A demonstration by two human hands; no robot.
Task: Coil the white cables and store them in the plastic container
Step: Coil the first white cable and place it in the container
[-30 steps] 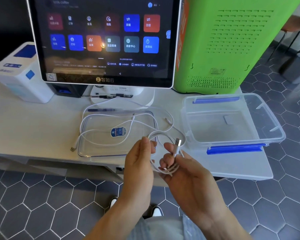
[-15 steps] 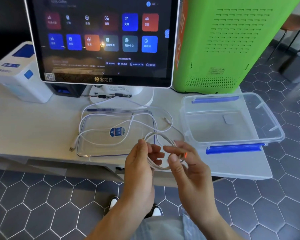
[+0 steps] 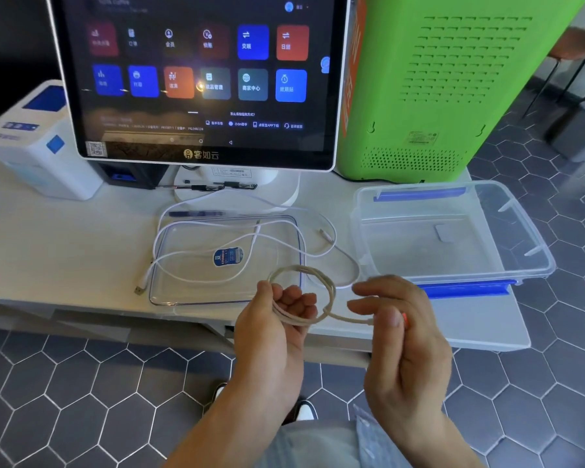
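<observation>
Cables are the business here, and going from left to right the first thing on the white counter (image 3: 65,251) is a white printer box (image 3: 38,153), well clear of the work, then a touchscreen (image 3: 200,79) on its stand. In front of the stand lies a clear lid (image 3: 190,288) with a blue sticker, and a loose white cable (image 3: 196,255) sprawls over and around it, one plug (image 3: 142,288) lying just off the lid's left edge. Just in front of the counter edge, the left hand (image 3: 271,332) is curled around a coiled cable (image 3: 304,295), thumb and fingers pinching the stacked loops on their left side. To its right, the right hand (image 3: 399,332) pinches the cable's free tail between thumb and forefinger, the tail running taut across from the coil; the other fingers are loosely bent. This looks like the finishing wrap of the first cable: the tail seems to be going around the bundle to lock it. The next move probably calls for tucking that end without letting the loops spring apart, then carrying the bundle right into the clear plastic container (image 3: 520,238), which stands open and empty near the counter's right end with a green cabinet (image 3: 453,89) behind it. The way over is open; the container's near rim and blue clip (image 3: 466,289) sit just beyond the right hand, so the coil must be lifted over them.
</observation>
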